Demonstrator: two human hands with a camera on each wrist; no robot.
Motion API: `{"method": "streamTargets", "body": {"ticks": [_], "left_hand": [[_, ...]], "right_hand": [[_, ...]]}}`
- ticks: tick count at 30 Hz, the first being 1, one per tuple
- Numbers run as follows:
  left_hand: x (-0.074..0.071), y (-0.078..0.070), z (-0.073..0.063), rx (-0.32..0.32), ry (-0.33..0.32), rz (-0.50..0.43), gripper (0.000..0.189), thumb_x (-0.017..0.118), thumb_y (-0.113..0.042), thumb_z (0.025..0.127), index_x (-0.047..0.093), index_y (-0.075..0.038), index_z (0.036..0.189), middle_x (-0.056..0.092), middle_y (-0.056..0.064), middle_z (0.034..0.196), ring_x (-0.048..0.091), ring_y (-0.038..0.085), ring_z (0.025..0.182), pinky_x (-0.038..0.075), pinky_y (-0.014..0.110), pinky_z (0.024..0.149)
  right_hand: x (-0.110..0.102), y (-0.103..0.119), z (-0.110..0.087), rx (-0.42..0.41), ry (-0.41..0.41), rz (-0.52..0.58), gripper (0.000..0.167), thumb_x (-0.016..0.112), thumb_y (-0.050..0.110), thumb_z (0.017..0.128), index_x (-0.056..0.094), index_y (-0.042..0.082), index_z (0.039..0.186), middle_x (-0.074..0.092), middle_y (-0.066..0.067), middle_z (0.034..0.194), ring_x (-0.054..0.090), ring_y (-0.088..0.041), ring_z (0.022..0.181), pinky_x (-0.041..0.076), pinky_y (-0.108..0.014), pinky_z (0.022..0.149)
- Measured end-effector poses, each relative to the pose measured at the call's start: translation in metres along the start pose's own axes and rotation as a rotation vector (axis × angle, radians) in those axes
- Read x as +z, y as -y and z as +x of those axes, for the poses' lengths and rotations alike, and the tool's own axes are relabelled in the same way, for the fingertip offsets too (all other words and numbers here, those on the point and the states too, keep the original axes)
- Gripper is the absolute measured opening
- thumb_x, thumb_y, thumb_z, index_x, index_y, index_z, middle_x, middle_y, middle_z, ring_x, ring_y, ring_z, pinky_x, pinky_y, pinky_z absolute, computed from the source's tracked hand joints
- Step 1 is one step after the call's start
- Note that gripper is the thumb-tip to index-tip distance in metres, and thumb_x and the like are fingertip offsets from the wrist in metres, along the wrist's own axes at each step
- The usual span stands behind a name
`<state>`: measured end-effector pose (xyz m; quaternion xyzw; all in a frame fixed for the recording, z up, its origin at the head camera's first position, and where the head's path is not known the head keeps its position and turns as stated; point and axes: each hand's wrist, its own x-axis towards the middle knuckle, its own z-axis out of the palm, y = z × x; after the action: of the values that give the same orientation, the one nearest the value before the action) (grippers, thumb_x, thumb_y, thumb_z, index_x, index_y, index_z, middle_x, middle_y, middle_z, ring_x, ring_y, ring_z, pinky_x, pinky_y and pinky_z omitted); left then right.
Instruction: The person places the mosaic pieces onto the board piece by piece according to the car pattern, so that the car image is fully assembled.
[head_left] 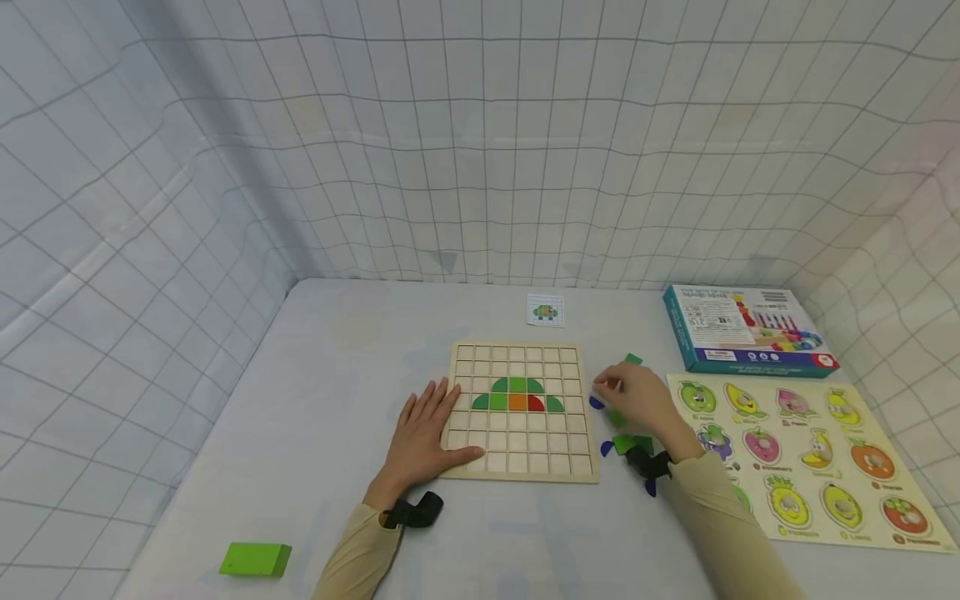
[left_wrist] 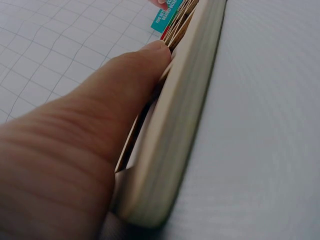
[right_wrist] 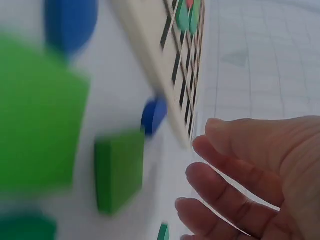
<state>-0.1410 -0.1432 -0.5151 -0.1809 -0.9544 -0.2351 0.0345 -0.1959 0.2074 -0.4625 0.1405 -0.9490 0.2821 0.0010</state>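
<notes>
A wooden grid board [head_left: 538, 465] holds flat green, orange and red pieces in two rows near its middle. My left hand [head_left: 422, 435] rests on the board's left side with fingers spread; in the left wrist view its thumb [left_wrist: 120, 82] lies over the rim. To the right of the board, my right hand [head_left: 641, 398] hovers above loose pieces, its fingers loosely bent. Thumb and index finger come close together, with nothing visible between them. A blue half-round piece [head_left: 596, 403] lies just below the fingertips. Green square blocks [right_wrist: 120, 170] lie nearby, partly hidden by the hand in the head view.
A small pattern card [head_left: 545, 311] lies behind the board. At right are a boxed toy set [head_left: 750, 329] and a fruit puzzle sheet [head_left: 810, 475]. A green block [head_left: 255, 559] sits at front left. White gridded cloth [head_left: 480, 150] surrounds the table.
</notes>
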Motion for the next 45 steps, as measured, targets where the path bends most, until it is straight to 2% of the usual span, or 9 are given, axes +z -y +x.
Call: {"method": "streamTargets", "body": {"ticks": [8, 15, 23, 28, 33, 40, 45], "left_hand": [[0.001, 0.001, 0.000, 0.026, -0.030, -0.007, 0.099, 0.065, -0.066, 0.075, 0.031, -0.009, 0.150, 0.022, 0.011, 0.155, 0.013, 0.029, 0.142, 0.007, 0.050, 0.111], [0.001, 0.000, -0.001, 0.035, -0.040, -0.017, 0.099, 0.065, -0.066, 0.075, 0.032, -0.009, 0.149, 0.023, 0.012, 0.154, 0.015, 0.030, 0.141, 0.008, 0.051, 0.111], [0.000, -0.001, 0.000, 0.020, -0.009, -0.016, 0.099, 0.066, -0.063, 0.075, 0.029, -0.009, 0.150, 0.020, 0.010, 0.155, 0.012, 0.028, 0.142, 0.004, 0.049, 0.112], [0.000, -0.001, 0.000, 0.002, 0.011, -0.012, 0.100, 0.065, -0.064, 0.076, 0.026, -0.011, 0.151, 0.017, 0.008, 0.156, 0.008, 0.025, 0.143, 0.001, 0.046, 0.113], [-0.001, -0.001, 0.000, 0.002, 0.002, -0.014, 0.100, 0.066, -0.063, 0.076, 0.027, -0.011, 0.151, 0.018, 0.008, 0.156, 0.009, 0.025, 0.143, 0.002, 0.047, 0.112], [0.000, -0.001, -0.001, 0.026, -0.030, -0.020, 0.099, 0.067, -0.063, 0.075, 0.030, -0.009, 0.150, 0.022, 0.011, 0.155, 0.013, 0.030, 0.142, 0.006, 0.050, 0.111], [0.000, -0.001, 0.000, 0.021, -0.024, -0.017, 0.099, 0.066, -0.063, 0.075, 0.030, -0.009, 0.150, 0.021, 0.011, 0.155, 0.013, 0.029, 0.142, 0.005, 0.049, 0.112]], "right_hand": [[-0.018, -0.033, 0.014, 0.144, -0.020, -0.043, 0.027, 0.063, 0.017, 0.091, 0.067, -0.001, 0.111, 0.062, -0.017, 0.101, 0.056, -0.032, 0.087, 0.048, -0.045, 0.073], [-0.021, -0.047, 0.025, 0.174, -0.011, -0.150, 0.033, 0.065, 0.016, 0.088, 0.065, -0.004, 0.114, 0.059, -0.020, 0.098, 0.054, -0.034, 0.087, 0.047, -0.046, 0.070], [-0.022, -0.045, 0.026, 0.187, 0.005, -0.143, 0.026, 0.065, 0.014, 0.089, 0.070, -0.004, 0.106, 0.062, -0.017, 0.092, 0.055, -0.031, 0.083, 0.047, -0.043, 0.068], [-0.023, -0.037, 0.024, 0.188, 0.040, -0.184, 0.024, 0.067, 0.012, 0.087, 0.071, -0.004, 0.105, 0.064, -0.014, 0.091, 0.054, -0.028, 0.081, 0.047, -0.041, 0.067], [-0.023, -0.033, 0.023, 0.161, 0.073, -0.222, 0.021, 0.068, 0.009, 0.085, 0.073, -0.002, 0.102, 0.064, -0.012, 0.087, 0.052, -0.025, 0.077, 0.047, -0.039, 0.064], [-0.024, -0.032, 0.020, 0.143, 0.094, -0.221, 0.018, 0.070, 0.012, 0.084, 0.074, 0.000, 0.097, 0.063, -0.008, 0.082, 0.053, -0.023, 0.072, 0.046, -0.037, 0.061], [-0.025, -0.031, 0.019, 0.140, 0.116, -0.211, 0.017, 0.073, 0.013, 0.081, 0.073, 0.001, 0.094, 0.059, -0.005, 0.076, 0.051, -0.022, 0.069, 0.042, -0.035, 0.059]]}}
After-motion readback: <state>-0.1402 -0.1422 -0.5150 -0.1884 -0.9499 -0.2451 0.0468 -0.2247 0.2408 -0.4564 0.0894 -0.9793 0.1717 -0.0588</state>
